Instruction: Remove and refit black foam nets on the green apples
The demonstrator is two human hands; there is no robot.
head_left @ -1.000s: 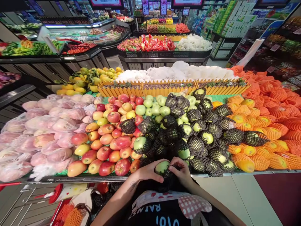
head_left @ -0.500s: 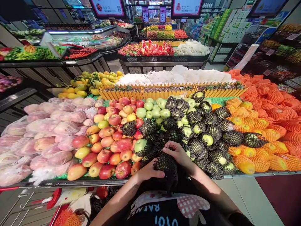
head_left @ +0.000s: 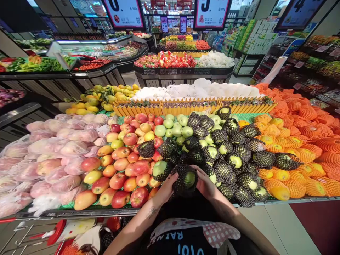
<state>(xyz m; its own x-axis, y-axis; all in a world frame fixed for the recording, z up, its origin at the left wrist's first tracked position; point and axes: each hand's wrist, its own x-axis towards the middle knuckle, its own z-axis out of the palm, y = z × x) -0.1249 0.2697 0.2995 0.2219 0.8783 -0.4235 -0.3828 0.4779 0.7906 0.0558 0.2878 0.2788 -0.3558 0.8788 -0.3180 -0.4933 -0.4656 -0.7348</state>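
Between my two hands I hold a green apple [head_left: 189,179] in a black foam net sleeve, close to the front edge of the fruit stand. My left hand [head_left: 170,185] grips its left side, thumb on top near the net. My right hand [head_left: 205,182] is curled around its right side. Green skin shows through the open end of the net. Just beyond my hands lie more netted green apples [head_left: 222,169], and a half-netted green apple [head_left: 160,168] sits by my left hand. Red apples [head_left: 139,197] are to the left.
Bagged pink fruit [head_left: 73,148] fills the stand's left side. Fruit in orange nets [head_left: 302,182] is on the right. A low yellow fence [head_left: 191,106] runs behind the apples, with white-wrapped fruit [head_left: 202,88] beyond. A shopping cart [head_left: 29,233] stands at lower left.
The netted apple has been raised and turned, so green skin now shows at the net's opening. My right hand has moved from the top of the net to its right side.
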